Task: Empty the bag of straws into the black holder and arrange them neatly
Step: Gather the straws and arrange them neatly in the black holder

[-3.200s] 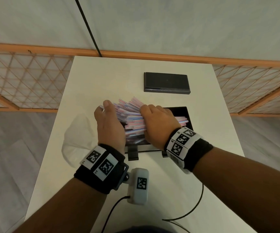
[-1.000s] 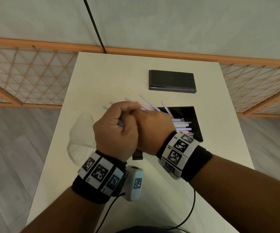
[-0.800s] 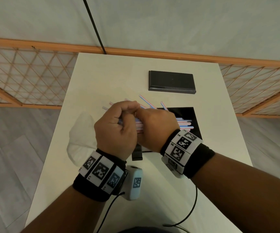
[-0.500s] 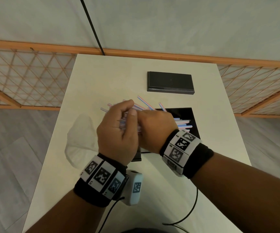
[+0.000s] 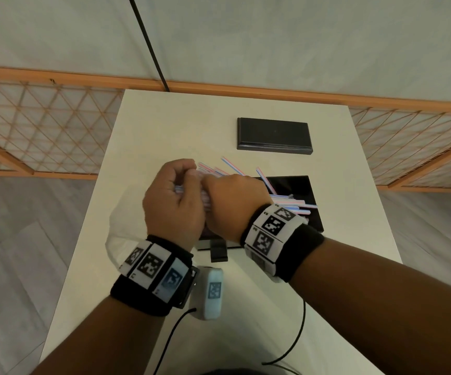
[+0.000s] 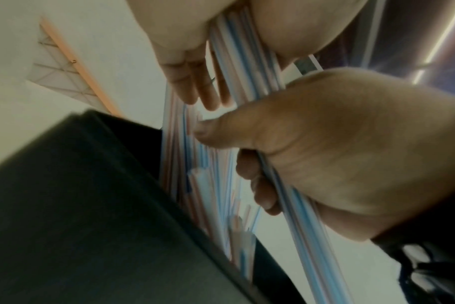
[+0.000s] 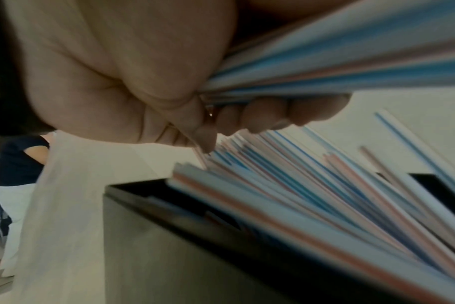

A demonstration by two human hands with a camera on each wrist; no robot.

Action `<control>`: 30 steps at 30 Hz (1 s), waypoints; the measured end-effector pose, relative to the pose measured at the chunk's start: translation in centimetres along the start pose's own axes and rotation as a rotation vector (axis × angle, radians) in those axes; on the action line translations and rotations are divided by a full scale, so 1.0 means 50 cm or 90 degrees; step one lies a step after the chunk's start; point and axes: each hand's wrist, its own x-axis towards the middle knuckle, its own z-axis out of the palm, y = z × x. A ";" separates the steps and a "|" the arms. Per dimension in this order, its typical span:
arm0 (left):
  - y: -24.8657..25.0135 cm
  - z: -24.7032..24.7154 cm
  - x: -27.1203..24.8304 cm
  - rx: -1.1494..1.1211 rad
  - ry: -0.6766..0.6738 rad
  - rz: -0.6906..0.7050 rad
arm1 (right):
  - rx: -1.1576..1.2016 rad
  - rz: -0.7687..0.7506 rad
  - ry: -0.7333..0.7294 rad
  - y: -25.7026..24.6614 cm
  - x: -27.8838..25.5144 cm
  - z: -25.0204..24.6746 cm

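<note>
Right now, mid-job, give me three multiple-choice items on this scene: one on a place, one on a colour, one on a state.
1. Where does the flat black lid lie?
A. beyond the black holder
B. on the floor
C. under the left hand

2. What colours stripe the straws?
A. green and yellow
B. blue and red on white
C. plain black

3. What is the right hand doing?
A. resting flat
B. hanging idle
C. gripping straws

Key: 1 A, the lid sits farther up the table; 2 B, the right wrist view shows the stripes; 3 C, fingers curl round the bundle.

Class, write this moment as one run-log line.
left hand: grips straws | right hand: grips same bundle | holder: some straws inside, untidy | bag: on table, left | lid: behind holder
</note>
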 end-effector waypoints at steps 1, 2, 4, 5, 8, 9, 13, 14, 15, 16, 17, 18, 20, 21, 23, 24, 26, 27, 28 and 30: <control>-0.002 0.005 -0.002 0.022 -0.023 0.004 | -0.006 0.010 -0.010 0.009 -0.001 0.000; -0.003 0.009 -0.006 0.039 -0.042 0.013 | -0.014 0.017 -0.018 0.017 -0.002 0.000; -0.003 0.014 -0.017 0.053 -0.059 0.038 | -0.027 0.022 -0.022 0.023 -0.004 0.001; -0.002 0.015 -0.021 0.054 -0.053 0.053 | -0.031 0.019 -0.018 0.021 -0.003 0.001; -0.003 0.011 -0.021 0.030 -0.023 0.075 | -0.015 0.005 -0.008 0.012 0.002 0.003; -0.003 0.010 -0.020 0.020 -0.033 0.074 | -0.007 0.008 -0.004 0.015 0.002 0.005; 0.006 0.012 -0.029 0.029 -0.104 0.098 | 0.010 0.036 -0.009 0.050 -0.010 0.012; 0.007 0.011 -0.030 0.025 -0.096 0.111 | 0.014 0.038 -0.014 0.056 -0.013 0.012; 0.006 0.008 -0.028 0.016 -0.076 0.122 | 0.016 0.034 -0.017 0.058 -0.016 0.012; 0.004 0.005 -0.026 0.000 -0.048 0.129 | 0.017 0.024 -0.015 0.058 -0.018 0.012; 0.001 0.001 -0.021 -0.018 -0.018 0.128 | 0.019 0.011 -0.009 0.055 -0.020 0.011; 0.000 -0.002 -0.016 -0.038 0.010 0.119 | 0.021 -0.003 -0.002 0.052 -0.024 0.009; 0.000 -0.005 -0.011 -0.081 0.050 0.070 | 0.033 -0.014 0.007 0.050 -0.032 0.005; 0.001 -0.005 -0.011 -0.100 0.060 0.040 | 0.044 -0.011 0.008 0.053 -0.036 0.003; 0.001 -0.003 -0.016 -0.123 0.063 -0.015 | 0.080 0.002 -0.005 0.065 -0.037 0.008; -0.003 -0.001 -0.019 -0.128 0.061 -0.038 | 0.107 0.005 -0.023 0.073 -0.036 0.013; -0.013 0.005 -0.028 -0.126 0.051 -0.068 | 0.149 -0.006 -0.053 0.091 -0.032 0.026; -0.017 0.009 -0.031 -0.128 0.045 -0.078 | 0.156 -0.017 -0.061 0.100 -0.034 0.031; -0.020 0.013 -0.035 -0.131 0.039 -0.088 | 0.162 -0.028 -0.067 0.109 -0.037 0.034; -0.025 0.019 -0.039 -0.127 0.027 -0.115 | 0.187 -0.046 -0.068 0.128 -0.051 0.034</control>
